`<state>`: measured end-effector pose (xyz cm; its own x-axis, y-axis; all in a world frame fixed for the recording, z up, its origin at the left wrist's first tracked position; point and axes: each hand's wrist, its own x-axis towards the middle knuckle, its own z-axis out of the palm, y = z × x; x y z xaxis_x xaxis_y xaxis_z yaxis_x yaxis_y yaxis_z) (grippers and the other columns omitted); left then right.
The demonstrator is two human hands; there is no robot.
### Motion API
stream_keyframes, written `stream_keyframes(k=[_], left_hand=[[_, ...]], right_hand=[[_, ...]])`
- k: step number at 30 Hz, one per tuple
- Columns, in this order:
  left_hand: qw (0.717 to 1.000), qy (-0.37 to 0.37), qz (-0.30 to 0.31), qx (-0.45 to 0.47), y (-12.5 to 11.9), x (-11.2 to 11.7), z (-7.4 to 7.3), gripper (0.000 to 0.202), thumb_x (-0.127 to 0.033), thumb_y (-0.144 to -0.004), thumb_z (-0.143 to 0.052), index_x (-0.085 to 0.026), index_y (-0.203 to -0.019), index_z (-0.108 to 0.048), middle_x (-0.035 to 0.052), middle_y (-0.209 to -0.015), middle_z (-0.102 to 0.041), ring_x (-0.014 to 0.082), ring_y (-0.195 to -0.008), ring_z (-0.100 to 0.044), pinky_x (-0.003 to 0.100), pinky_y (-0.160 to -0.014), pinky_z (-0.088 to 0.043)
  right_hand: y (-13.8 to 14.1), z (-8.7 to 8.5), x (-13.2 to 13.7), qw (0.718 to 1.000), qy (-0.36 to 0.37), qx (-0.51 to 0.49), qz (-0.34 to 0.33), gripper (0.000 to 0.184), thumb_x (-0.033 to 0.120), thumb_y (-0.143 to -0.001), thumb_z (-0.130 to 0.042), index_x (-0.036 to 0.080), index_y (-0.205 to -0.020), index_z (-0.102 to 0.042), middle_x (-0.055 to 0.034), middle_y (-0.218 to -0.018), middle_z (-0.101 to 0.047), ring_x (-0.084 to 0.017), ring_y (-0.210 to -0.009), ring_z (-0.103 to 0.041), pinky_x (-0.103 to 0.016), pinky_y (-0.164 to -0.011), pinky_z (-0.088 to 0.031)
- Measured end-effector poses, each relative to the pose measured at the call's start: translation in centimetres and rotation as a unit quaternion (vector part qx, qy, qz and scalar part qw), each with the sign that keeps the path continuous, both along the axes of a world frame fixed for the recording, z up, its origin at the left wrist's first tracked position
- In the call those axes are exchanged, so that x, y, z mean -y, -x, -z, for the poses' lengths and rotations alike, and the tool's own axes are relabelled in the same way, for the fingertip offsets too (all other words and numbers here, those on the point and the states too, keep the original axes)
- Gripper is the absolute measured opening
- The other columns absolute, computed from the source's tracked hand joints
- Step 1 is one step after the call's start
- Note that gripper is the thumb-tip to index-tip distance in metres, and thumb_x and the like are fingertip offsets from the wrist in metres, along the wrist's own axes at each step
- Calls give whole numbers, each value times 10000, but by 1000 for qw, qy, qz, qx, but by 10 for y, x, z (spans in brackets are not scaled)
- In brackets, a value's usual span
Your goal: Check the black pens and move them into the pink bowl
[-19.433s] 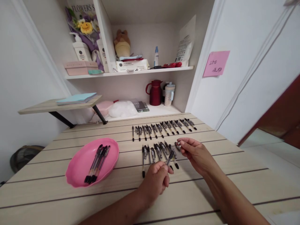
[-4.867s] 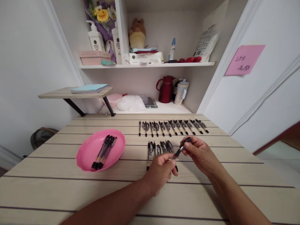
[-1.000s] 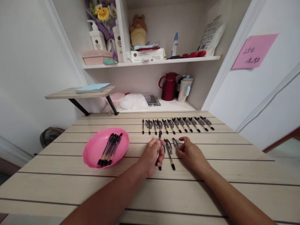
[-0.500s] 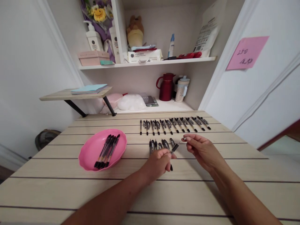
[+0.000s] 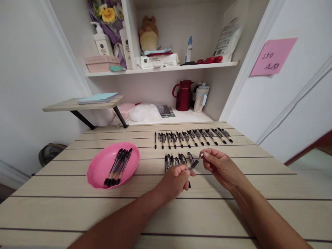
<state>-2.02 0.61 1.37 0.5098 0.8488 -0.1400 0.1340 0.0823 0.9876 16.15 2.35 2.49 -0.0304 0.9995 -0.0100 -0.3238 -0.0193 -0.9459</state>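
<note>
Table (image 5: 197,218), striped wood-grain, stood before white shelving (image 5: 171,20); pink bowl (image 5: 100,169) sat at left. Left hand (image 5: 176,180): fingers were clamped on a pen (image 5: 194,164), dark end projecting toward the right hand (image 5: 220,167), whose fingertips pinched a small silvery piece (image 5: 201,155).

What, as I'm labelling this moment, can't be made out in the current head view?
All in the head view:
Held pen: the rest is hidden inside the left hand.
Small piece in the right hand: too small, and partly covered by that hand, to identify.
Near-row pens: partly covered by the left hand.
Bouquet: cut off by the top edge.
Pink note: lower handwriting too unclear to read.
</note>
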Motion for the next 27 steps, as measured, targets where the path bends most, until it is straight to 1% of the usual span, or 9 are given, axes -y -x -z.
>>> stream_keyframes(k=[4,9,14,18,20,23,25,27], left_hand=[[1000,2,-10,-11,0,0,-1,321,-337,-820,-380,-116,-931,-585,-60,-453,-456,45,-369,-287,184,-425,-229],[1000,-6,-9,-13,0,1,-2,339,-348,-822,-380,-123,-959,-593,-57,-458,-460,50,-366,-280,189,-425,-229],[999,-30,-20,-24,0,3,-3,329,-338,-829,-371,-125,-941,-595,-51,-472,-458,63,-395,-315,194,-454,-262],[995,-80,-38,-56,-2,5,-4,302,-321,-837,-352,-137,-872,-589,-36,-503,-463,87,-470,-399,204,-511,-311],[989,-114,-49,-86,-3,7,-5,287,-319,-841,-346,-149,-817,-576,-29,-516,-465,99,-502,-424,212,-529,-313],[975,-176,-55,-124,-2,10,-9,266,-317,-847,-345,-166,-754,-543,-23,-532,-465,108,-522,-421,222,-532,-293],[964,-223,-63,-132,-2,12,-11,256,-305,-849,-346,-173,-715,-520,-20,-549,-457,111,-538,-412,227,-539,-283],[958,-246,-70,-132,-2,12,-12,254,-299,-846,-352,-176,-688,-509,-19,-557,-447,110,-545,-403,229,-544,-280]], right_hand=[[1,0,1,1000,6,15,-9,224,340,-617,-730,165,-720,-635,12,-626,-541,-53,-471,-365,-210,-423,-233],[4,1,3,999,19,32,-30,230,338,-607,-740,166,-721,-637,37,-515,-480,-64,-467,-366,-204,-437,-261],[7,4,2,998,24,35,-37,230,345,-605,-740,166,-697,-629,44,-499,-469,-60,-447,-349,-202,-426,-244],[6,5,2,998,25,37,-42,230,343,-608,-740,161,-689,-623,46,-504,-472,-52,-451,-354,-196,-435,-246],[6,5,2,998,28,43,-45,237,350,-612,-736,157,-680,-617,44,-502,-471,-53,-453,-356,-197,-440,-247],[7,5,3,997,23,48,-47,250,370,-612,-731,159,-667,-607,45,-491,-465,-58,-455,-348,-202,-443,-242],[8,4,4,998,16,49,-48,255,382,-618,-723,164,-671,-602,45,-483,-465,-65,-455,-342,-208,-447,-241],[9,3,5,998,10,51,-46,261,397,-630,-711,168,-682,-598,42,-477,-465,-72,-454,-338,-214,-449,-238]])
